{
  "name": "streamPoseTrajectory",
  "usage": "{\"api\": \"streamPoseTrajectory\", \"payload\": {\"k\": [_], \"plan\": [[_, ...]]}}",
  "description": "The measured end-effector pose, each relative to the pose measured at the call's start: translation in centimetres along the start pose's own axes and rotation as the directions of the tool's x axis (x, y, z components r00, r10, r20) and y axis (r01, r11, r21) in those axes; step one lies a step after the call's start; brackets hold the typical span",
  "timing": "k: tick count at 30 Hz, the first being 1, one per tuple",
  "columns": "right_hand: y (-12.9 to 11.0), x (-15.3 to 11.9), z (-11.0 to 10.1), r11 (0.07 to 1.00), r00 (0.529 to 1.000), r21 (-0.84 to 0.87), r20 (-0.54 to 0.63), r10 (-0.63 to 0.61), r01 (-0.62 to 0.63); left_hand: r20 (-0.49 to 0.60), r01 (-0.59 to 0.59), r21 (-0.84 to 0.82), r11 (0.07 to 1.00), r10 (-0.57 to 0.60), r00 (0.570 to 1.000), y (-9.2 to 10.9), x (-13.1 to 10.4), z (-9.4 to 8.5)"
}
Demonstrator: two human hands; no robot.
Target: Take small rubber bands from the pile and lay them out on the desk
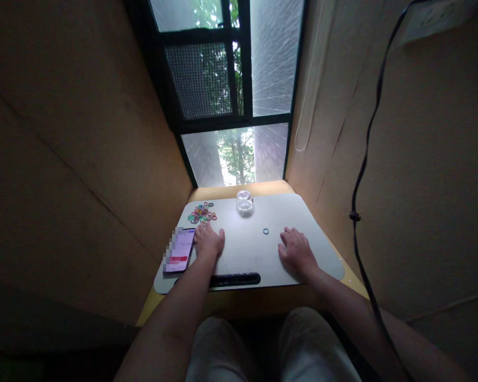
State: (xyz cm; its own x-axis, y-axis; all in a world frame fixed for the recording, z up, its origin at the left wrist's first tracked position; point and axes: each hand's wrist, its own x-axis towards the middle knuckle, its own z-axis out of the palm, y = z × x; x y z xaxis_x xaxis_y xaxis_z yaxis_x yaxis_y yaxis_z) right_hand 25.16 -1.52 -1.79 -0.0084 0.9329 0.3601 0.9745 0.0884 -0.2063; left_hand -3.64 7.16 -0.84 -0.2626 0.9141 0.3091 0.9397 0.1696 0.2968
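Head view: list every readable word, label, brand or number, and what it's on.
No text can be read for certain.
Phone screen: faint marks and a red bar, too small and blurred to read; its left edge is pixelated.
Wall socket plate, upper right: blurred, no lettering legible.
Clear jar: no legible label.
Black strip on the white board: no legible marking.

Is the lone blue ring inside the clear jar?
No, the lone blue ring lies on the white board, between the hands and nearer the right hand.
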Motion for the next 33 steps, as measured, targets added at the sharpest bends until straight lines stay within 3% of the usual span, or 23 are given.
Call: {"api": "streamPoseTrajectory", "payload": {"k": [8,13,16,19,21,23,25,28,33], "plan": [[-0.1,-0.1,-0.3,1.0,1.0,0.015,-0.015,-0.003,0.003,-0.072,-0.01,-0.068,0.998,0.005,0.997,0.0,-0.3,0.0],[-0.3,-0.2,-0.3,1.0,0.999,0.019,-0.033,-0.001,0.001,-0.151,-0.101,-0.312,0.945,0.056,0.987,-1.1,-0.5,-0.5],[0.0,-0.2,-0.4,0.999,0.998,0.043,-0.063,-0.007,0.01,-0.111,-0.063,-0.553,0.831,0.001,0.994,-1.4,-1.3,-0.8],[0.4,-0.1,-0.5,0.993,0.995,0.112,-0.092,-0.033,0.043,0.047,0.056,-0.777,0.627,-0.032,0.998,-0.5,-2.9,-0.7],[0.3,-0.1,-0.5,0.978,0.991,0.196,-0.129,-0.042,0.067,0.133,0.111,-0.864,0.492,0.01,0.991,0.7,-4.5,-0.4],[-0.6,-0.3,-0.5,0.96,0.985,0.27,-0.17,-0.03,0.076,0.164,0.098,-0.899,0.426,0.12,0.979,2.2,-6.1,-0.2],[-2.3,-0.6,-0.4,0.909,0.984,0.409,-0.178,-0.001,0.075,0.15,0.046,-0.912,0.408,0.227,0.962,3.4,-7.4,-0.1],[-5.3,-0.9,0.1,0.776,0.993,0.621,-0.055,-0.1,0.113,0.149,-0.031,-0.885,0.465,0.345,0.927,4.2,-8.5,-0.3],[-7.2,0.0,1.1,0.741,0.996,0.671,0.071,-0.047,-0.012,0.155,-0.104,-0.848,0.519,0.432,0.888,3.7,-8.2,-1.0]]}}
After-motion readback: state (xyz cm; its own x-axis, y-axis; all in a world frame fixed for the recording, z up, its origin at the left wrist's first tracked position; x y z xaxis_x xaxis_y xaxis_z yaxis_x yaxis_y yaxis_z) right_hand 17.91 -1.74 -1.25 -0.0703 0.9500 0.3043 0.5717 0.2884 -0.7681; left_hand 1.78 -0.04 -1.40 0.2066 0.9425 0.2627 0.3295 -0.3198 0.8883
